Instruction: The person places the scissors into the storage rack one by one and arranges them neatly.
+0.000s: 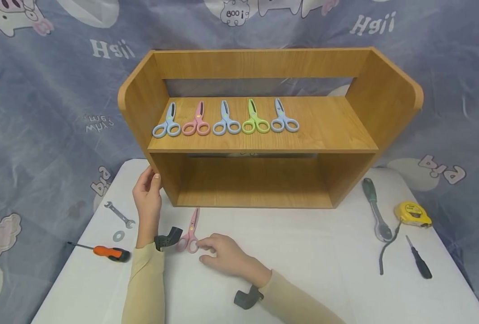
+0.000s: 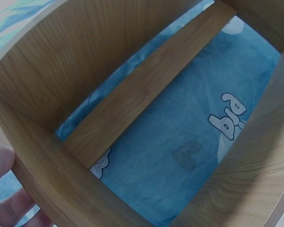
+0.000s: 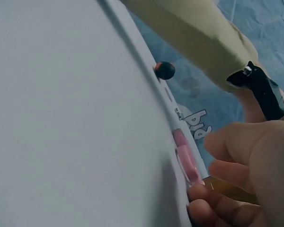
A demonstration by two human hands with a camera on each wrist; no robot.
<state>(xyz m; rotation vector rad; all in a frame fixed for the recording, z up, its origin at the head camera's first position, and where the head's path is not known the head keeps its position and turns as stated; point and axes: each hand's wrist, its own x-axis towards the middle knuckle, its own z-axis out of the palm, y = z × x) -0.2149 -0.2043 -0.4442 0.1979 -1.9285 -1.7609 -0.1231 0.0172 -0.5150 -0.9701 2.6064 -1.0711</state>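
Note:
A wooden two-tier shelf stands at the back of the table. My left hand holds the edge of its left side panel, and the thumb and fingers show at that edge in the left wrist view. Pink scissors lie on the table before the shelf, blades toward it. My right hand is beside their handle loops, fingertips at the right loop and thumb apart from it. In the right wrist view the fingertips are close against the pink handle; whether they grip it is unclear.
Several scissors stand in a row on the upper tier, among them green scissors. To the left lie a wrench, a washer and an orange screwdriver. On the right are a green-handled tool, a tape measure and a black screwdriver.

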